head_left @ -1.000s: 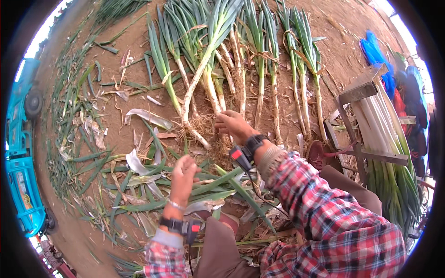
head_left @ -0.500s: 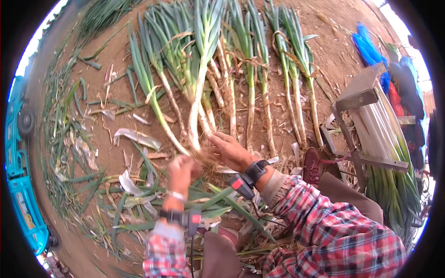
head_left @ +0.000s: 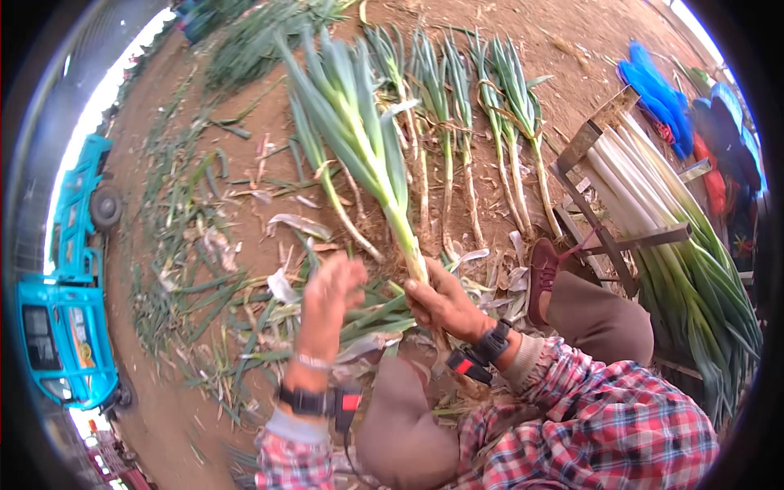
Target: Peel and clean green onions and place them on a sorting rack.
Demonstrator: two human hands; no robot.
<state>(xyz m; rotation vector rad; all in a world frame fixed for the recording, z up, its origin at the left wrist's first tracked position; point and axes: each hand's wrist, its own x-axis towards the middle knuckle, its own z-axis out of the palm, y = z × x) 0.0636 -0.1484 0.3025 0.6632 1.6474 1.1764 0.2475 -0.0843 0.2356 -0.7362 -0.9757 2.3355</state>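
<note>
A thick leek (head_left: 371,167) slants up and away, its green leaves spread at the far end. My right hand (head_left: 445,300) is wrapped round its pale lower stalk, close to the root end. Just left of the stalk, my left hand (head_left: 331,286) is raised with fingers apart and nothing in it, a little blurred. Behind the held leek, other leeks (head_left: 514,139) with brown, dry outer skins lie in a row on the soil. One smaller leek (head_left: 339,200) rests left of it, partly covered by its leaves.
A frame (head_left: 604,233) at the right holds stacked, cleaned leeks (head_left: 694,269). Blue sheeting (head_left: 657,98) lies beyond it. Cut leaves and peeled skins (head_left: 282,286) litter the ground at left. A blue truck (head_left: 69,327) stands at far left; a green pile (head_left: 257,45) lies behind.
My right hand has taken hold of a leek and lifted it nearer to me, off the row. My left hand has come away from the root ends and opened. The view has shifted.
</note>
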